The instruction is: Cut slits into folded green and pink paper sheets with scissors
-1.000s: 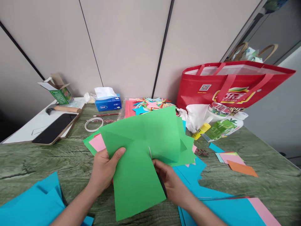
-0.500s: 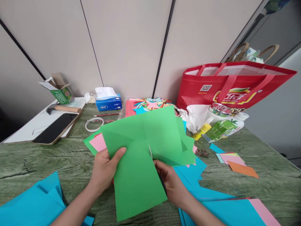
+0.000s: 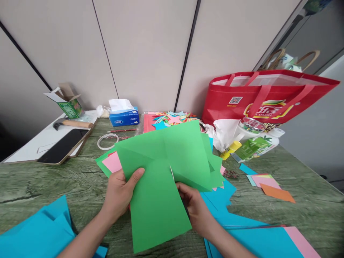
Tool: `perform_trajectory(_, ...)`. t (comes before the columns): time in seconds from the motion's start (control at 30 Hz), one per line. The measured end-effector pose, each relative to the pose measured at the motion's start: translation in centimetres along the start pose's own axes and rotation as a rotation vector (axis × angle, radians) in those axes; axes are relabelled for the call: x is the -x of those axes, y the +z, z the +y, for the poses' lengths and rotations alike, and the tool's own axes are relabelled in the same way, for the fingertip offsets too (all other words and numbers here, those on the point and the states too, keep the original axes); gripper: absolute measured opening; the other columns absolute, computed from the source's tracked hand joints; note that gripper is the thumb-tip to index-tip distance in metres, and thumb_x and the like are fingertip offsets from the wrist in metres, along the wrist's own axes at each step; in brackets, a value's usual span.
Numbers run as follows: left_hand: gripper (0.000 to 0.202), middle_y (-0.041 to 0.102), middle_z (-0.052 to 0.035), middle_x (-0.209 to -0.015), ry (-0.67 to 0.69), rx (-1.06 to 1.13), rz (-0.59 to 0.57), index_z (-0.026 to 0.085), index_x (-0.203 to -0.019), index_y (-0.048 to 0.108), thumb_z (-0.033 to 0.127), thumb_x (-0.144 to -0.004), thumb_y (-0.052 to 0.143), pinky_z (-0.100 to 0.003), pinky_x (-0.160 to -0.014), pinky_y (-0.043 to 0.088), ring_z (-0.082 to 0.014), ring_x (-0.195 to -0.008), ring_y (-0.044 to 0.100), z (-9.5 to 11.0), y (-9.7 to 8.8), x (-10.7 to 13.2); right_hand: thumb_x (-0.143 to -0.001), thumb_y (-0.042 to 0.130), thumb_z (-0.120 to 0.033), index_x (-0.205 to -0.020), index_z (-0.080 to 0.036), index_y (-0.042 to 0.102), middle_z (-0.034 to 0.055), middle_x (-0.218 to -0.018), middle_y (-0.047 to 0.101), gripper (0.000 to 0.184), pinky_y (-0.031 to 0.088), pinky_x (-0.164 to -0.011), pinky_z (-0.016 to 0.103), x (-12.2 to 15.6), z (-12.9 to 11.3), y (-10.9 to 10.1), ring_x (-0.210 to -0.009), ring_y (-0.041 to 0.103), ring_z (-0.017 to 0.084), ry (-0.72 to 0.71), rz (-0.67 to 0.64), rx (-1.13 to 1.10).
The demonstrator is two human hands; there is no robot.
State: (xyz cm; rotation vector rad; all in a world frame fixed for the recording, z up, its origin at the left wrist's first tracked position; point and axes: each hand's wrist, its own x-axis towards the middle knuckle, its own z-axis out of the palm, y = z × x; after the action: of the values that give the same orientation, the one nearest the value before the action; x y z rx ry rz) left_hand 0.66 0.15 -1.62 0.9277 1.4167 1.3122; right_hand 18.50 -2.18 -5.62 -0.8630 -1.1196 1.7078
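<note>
A large green sheet of paper (image 3: 156, 200) with crease lines is held up in front of me, partly cut from its near right side. My left hand (image 3: 122, 191) pinches its left edge, thumb on top and fingers hidden underneath. On the right, my right hand (image 3: 195, 204) is closed on scissors (image 3: 172, 172); one blade tip shows above the paper at the cut, and the dark handle is mostly hidden behind the sheet. Beneath lie more green pieces (image 3: 215, 170) and a pink piece (image 3: 112, 163).
Blue paper lies at left (image 3: 37, 233) and right (image 3: 263, 240). Behind are a tissue box (image 3: 124, 118), tape roll (image 3: 108, 142), paper stars (image 3: 174, 119), a glue stick (image 3: 230, 150) and a red bag (image 3: 223, 102). A phone (image 3: 63, 147) and hammer (image 3: 76, 124) lie left; paper scraps (image 3: 268, 182) lie right.
The green flap right of the cut has shifted slightly down and to the right. Both hands stay in nearly the same place.
</note>
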Motion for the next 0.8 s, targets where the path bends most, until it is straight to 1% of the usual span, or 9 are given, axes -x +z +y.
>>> perform_trajectory(0.1, 0.034, 0.072, -0.0061, -0.08, -0.004, -0.004, -0.001, 0.016, -0.078, 0.068, 0.04, -0.055, 0.072, -0.034, -0.053, 0.054, -0.0231, -0.062, 0.064, -0.08, -0.07, -0.03, -0.049, 0.079, -0.035, -0.08, -0.018, 0.063, 0.0033, -0.077, 0.068, 0.039, 0.05, -0.067, 0.031, -0.02, 0.06, 0.03, -0.071, 0.063, 0.02, 0.011, 0.007, -0.014)
perform_trajectory(0.2, 0.032, 0.071, -0.0052, -0.075, -0.014, -0.008, -0.005, 0.016, -0.076, 0.067, 0.04, -0.055, 0.072, -0.033, -0.051, 0.053, -0.0219, -0.058, 0.063, -0.23, -0.08, -0.04, -0.052, 0.078, -0.034, -0.081, -0.018, 0.063, 0.0034, -0.077, 0.068, 0.036, 0.049, -0.069, 0.031, -0.1, -0.19, 0.13, -0.073, 0.063, 0.021, -0.01, -0.002, 0.0)
perform_trajectory(0.3, 0.026, 0.07, -0.0037, -0.068, -0.024, -0.024, -0.05, 0.016, -0.069, 0.067, 0.038, -0.057, 0.071, -0.03, -0.048, 0.052, -0.019, -0.053, 0.061, -0.45, 0.02, 0.0, -0.056, 0.077, -0.031, -0.085, -0.019, 0.062, 0.0053, -0.086, 0.068, 0.036, 0.049, -0.074, 0.033, -0.18, -0.49, 0.2, -0.08, 0.062, 0.022, -0.044, -0.027, 0.021)
perform_trajectory(0.4, 0.021, 0.069, -0.002, -0.064, -0.033, -0.025, -0.093, 0.016, -0.065, 0.066, 0.036, -0.059, 0.07, -0.028, -0.048, 0.051, -0.016, -0.05, 0.059, -0.62, 0.12, 0.13, -0.06, 0.075, -0.028, -0.09, -0.019, 0.061, 0.0065, -0.094, 0.066, 0.035, 0.048, -0.078, 0.034, -0.18, -0.46, 0.13, -0.086, 0.061, 0.022, -0.07, -0.015, 0.041)
perform_trajectory(0.53, 0.02, 0.069, -0.0011, -0.065, -0.042, -0.009, -0.094, 0.017, -0.066, 0.066, 0.036, -0.06, 0.07, -0.027, -0.048, 0.05, -0.0161, -0.052, 0.059, -0.73, 0.08, 0.29, -0.062, 0.074, -0.027, -0.092, -0.02, 0.061, 0.0065, -0.092, 0.067, 0.034, 0.049, -0.075, 0.033, -0.11, -0.07, -0.05, -0.083, 0.061, 0.021, -0.093, 0.008, 0.057)
perform_trajectory(0.7, 0.021, 0.069, -0.0021, -0.067, -0.023, -0.041, -0.091, 0.017, -0.068, 0.066, 0.036, -0.061, 0.069, -0.028, -0.049, 0.05, -0.0176, -0.055, 0.06, -0.93, -0.12, 0.26, -0.063, 0.073, -0.026, -0.092, -0.02, 0.061, 0.006, -0.091, 0.067, 0.031, 0.049, -0.075, 0.032, -0.14, 0.07, -0.14, -0.082, 0.062, 0.02, -0.089, 0.014, 0.06)
perform_trajectory(0.8, 0.022, 0.069, -0.0023, -0.068, -0.018, -0.041, -0.095, 0.017, -0.069, 0.066, 0.037, -0.061, 0.069, -0.028, -0.049, 0.051, -0.0178, -0.055, 0.06, -0.84, -0.1, 0.24, -0.063, 0.073, -0.027, -0.09, -0.019, 0.062, 0.0056, -0.089, 0.068, 0.03, 0.049, -0.072, 0.03, -0.14, -0.02, -0.1, -0.08, 0.062, 0.019, -0.099, 0.022, 0.057)
